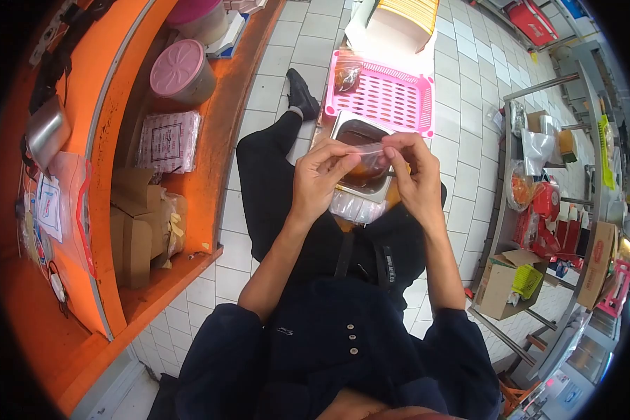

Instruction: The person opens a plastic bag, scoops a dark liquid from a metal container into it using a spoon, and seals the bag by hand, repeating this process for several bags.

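Between my hands is a small clear plastic bag [371, 149], its top edge stretched between my fingertips. My left hand [323, 176] pinches one end with thumb and forefinger, and my right hand [414, 173] pinches the other. Brownish-orange contents show just below the bag's top, overlapping the metal pan behind. That rectangular steel pan [380, 194] has dark brown liquid inside and sits in front of me, between my legs. A pack of clear plastic bags [353, 208] lies at its near side. Beyond the pan, a pink slotted basket [418, 105] holds a filled, dark brown plastic bag [347, 77].
A white and yellow carton [407, 24] stands past the basket. On my left, an orange shelf unit [220, 105] holds a pink-lidded tub [183, 73], packaged bags [168, 142] and an open cardboard box [136, 238]. A metal rack [511, 210] with goods stands right.
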Motion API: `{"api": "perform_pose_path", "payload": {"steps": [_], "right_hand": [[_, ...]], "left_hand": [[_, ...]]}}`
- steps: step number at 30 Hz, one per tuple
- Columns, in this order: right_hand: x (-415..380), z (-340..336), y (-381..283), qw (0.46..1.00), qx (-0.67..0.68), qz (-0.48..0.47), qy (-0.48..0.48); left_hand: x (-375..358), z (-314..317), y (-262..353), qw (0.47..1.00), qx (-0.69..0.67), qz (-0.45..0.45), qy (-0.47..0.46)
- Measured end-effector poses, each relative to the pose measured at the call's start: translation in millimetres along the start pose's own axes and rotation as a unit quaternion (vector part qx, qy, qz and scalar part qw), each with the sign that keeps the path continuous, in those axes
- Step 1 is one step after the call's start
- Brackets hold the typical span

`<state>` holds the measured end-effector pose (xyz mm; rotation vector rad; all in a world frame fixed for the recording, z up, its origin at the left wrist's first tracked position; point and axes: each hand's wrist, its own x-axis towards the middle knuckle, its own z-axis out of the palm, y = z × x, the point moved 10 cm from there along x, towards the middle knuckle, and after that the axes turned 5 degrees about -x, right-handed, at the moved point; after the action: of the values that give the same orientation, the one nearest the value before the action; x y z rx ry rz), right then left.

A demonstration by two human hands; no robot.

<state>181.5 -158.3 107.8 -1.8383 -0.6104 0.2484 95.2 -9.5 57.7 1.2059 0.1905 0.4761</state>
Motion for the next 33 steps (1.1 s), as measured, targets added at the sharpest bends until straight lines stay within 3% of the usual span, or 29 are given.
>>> {"api": "perform_pose_path", "payload": {"steps": [2,7,10,17,19,22,26,28,32,33], "right_hand": [[1,0,-7,1.0,-0.021,-0.018,-0.015],[2,8,-28,0.986,-0.108,-0.107,-0.067],[1,11,-32,0.987,-0.11,-0.091,-0.073],[1,-1,-45,0.975,-0.166,-0.14,-0.056],[-1,1,-51,0.97,-0.167,-0.163,-0.067],[2,4,-52,0.962,-0.206,-0.164,-0.07],[7,3,-46,0.96,-0.2,-0.182,-0.079],[11,3,-44,0.964,-0.178,-0.177,-0.086],[25,-1,-23,0.982,-0.143,-0.09,-0.082],[32,-5,-12,0.988,-0.127,-0.066,-0.054]], "left_hand": [[-1,-1,-1,0.999,-0.043,-0.013,0.019],[-4,9,36,0.979,0.187,0.084,-0.006],[-7,12,46,0.968,0.211,0.134,-0.003],[-7,0,46,0.971,0.174,0.158,0.034],[-5,16,48,0.969,0.177,0.167,-0.042],[-3,18,46,0.962,0.202,0.176,-0.053],[2,13,37,0.974,0.161,0.144,-0.073],[5,7,17,0.996,0.055,0.052,-0.055],[10,-1,-6,0.996,0.087,0.008,-0.027],[13,-3,-16,0.981,0.184,-0.009,-0.06]]}}
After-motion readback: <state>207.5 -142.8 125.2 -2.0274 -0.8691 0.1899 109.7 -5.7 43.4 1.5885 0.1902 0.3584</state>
